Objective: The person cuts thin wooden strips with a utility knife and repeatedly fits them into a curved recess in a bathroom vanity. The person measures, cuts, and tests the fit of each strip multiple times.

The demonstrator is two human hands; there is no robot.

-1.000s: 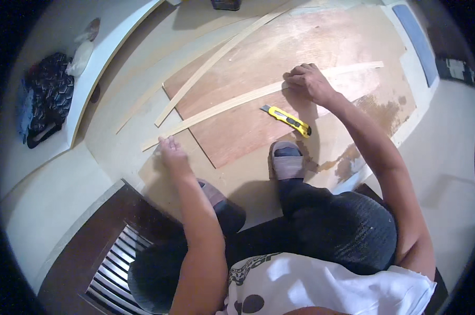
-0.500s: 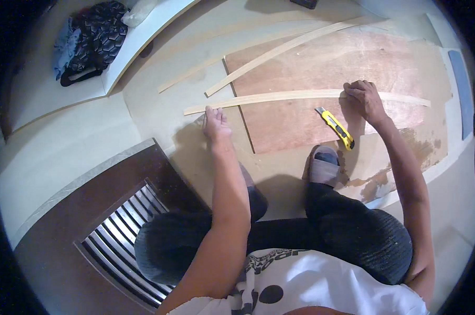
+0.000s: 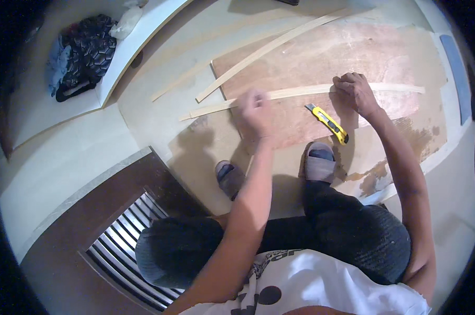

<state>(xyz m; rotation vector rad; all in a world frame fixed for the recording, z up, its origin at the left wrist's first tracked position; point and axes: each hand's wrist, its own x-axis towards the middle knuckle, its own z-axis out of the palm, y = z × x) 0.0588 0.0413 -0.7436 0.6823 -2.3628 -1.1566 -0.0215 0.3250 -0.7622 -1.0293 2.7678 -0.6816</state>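
Observation:
A pale, narrow wooden strip (image 3: 295,92) lies crosswise over a reddish plywood board (image 3: 282,128), its left end reaching past the board's edge. My right hand (image 3: 356,93) has its fingers closed on the strip toward the right part of the board. Beside the strip's left half, over the board's left edge, is my left hand (image 3: 254,111), blurred by motion; whether it touches the strip cannot be made out. A yellow utility knife (image 3: 327,124) with a bit of blade out rests on the board between my hands, nearer the right one.
Farther away, a second wooden strip (image 3: 258,54) slants across the board, and a thinner strip (image 3: 182,83) lies on the floor. My slippered feet (image 3: 320,161) are close to the board's near edge. A dark brown louvred panel (image 3: 169,184) stands at left. A blue strip (image 3: 456,79) is at right.
My left hand has let go of the strip's left end and moved right along it. The right hand stays on the strip. Everything in view has shifted slightly with my head.

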